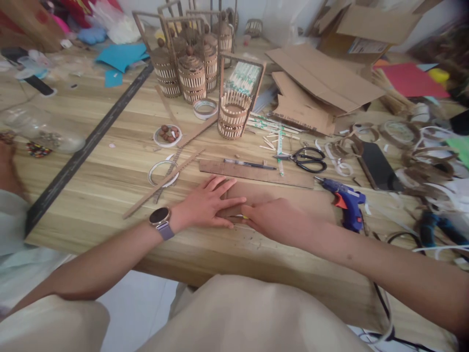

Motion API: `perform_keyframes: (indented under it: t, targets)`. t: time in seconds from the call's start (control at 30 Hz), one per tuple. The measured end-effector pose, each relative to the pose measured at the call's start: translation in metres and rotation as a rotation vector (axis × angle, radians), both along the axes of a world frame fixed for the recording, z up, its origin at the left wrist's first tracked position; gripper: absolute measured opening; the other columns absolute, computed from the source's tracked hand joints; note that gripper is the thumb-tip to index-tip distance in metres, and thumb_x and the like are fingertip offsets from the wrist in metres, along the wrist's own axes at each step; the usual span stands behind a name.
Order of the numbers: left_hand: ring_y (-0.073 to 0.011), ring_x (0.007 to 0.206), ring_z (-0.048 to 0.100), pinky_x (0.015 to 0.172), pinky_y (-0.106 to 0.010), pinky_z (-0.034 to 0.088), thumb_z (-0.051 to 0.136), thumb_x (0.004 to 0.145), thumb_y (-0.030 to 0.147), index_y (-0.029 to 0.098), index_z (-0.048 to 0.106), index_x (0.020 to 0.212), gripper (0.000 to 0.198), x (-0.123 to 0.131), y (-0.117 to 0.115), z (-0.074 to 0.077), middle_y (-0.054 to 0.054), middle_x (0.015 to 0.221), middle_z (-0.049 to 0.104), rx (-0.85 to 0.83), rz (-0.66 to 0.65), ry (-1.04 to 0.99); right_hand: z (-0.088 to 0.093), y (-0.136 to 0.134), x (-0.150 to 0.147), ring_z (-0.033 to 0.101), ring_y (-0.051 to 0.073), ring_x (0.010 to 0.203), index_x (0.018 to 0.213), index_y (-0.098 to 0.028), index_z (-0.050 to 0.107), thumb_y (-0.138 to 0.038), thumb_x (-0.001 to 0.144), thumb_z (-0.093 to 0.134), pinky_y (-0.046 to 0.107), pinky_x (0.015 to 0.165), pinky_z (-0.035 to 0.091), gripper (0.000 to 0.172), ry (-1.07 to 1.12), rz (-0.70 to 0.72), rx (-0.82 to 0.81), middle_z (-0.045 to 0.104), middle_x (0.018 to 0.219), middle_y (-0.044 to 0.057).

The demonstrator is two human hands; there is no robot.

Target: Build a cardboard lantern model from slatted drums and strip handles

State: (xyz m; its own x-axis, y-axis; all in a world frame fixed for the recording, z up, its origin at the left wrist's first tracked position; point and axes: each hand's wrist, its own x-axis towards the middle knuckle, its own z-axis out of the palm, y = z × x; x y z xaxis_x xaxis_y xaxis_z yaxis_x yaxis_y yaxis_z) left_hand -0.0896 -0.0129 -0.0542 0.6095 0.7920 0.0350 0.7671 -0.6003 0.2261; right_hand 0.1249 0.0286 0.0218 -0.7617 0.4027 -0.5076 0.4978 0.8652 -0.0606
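My left hand (208,203) lies flat with fingers spread on the left end of a brown cardboard piece (315,198) near the table's front edge. Beside it, my right hand (269,220) is closed around something small with a bit of yellow showing at the fingertips; most of it is hidden. Just behind the hands is a narrow cardboard strip (256,174) with a pen (249,164) on it. Black-handled scissors (306,159) lie behind the cardboard, and a blue glue gun (346,203) rests at its right end.
Wooden-stick lanterns (192,78) stand at the back, with one open basket (233,115) nearer. Left are a bowl of brown beads (167,135), a tape ring (163,173) and a plastic bottle (44,132). Cardboard sheets (322,80) and a phone (377,165) lie right. Another person's arm shows far left.
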Motion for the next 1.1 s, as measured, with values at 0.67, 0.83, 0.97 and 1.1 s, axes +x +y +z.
perform_keyframes:
  t: [0.67,0.83,0.97,1.1]
  targets:
    - [-0.0406,0.140,0.028,0.113,-0.060,0.024,0.055,0.084,0.069,0.037,0.045,0.145,0.070,0.000,-0.001,-0.002,-0.015,0.157,0.030,0.034,0.006,-0.026,0.010,-0.007,-0.017,0.074,0.025,0.079,0.119,-0.012,0.063,0.000,0.086,0.053,0.027,0.058,0.049,0.037,-0.129,0.074,0.055,0.076,0.090,0.013]
    - [-0.0393,0.141,0.027,0.114,-0.060,0.024,0.055,0.086,0.066,0.037,0.045,0.145,0.067,0.000,-0.001,0.001,-0.013,0.158,0.030,0.023,0.007,-0.011,0.015,-0.012,-0.015,0.074,0.023,0.076,0.117,-0.013,0.064,0.004,0.082,0.051,0.026,0.057,0.049,0.041,-0.181,0.082,0.075,0.075,0.094,0.013]
    - [-0.0394,0.142,0.024,0.114,-0.060,0.022,0.053,0.088,0.065,0.037,0.043,0.146,0.066,0.000,-0.001,0.002,-0.012,0.159,0.028,0.002,-0.008,0.011,0.005,-0.008,0.024,0.074,0.027,0.071,0.113,-0.017,0.065,0.003,0.082,0.051,0.025,0.046,0.041,0.040,-0.160,0.033,0.155,0.075,0.082,0.010]
    - [-0.0395,0.141,0.025,0.114,-0.060,0.023,0.054,0.088,0.064,0.036,0.043,0.146,0.066,-0.001,0.000,0.004,-0.013,0.158,0.029,-0.004,-0.011,0.021,0.001,0.001,0.085,0.073,0.025,0.067,0.120,-0.019,0.062,-0.001,0.088,0.046,0.024,0.046,0.036,0.040,-0.169,-0.035,0.200,0.074,0.079,0.009]
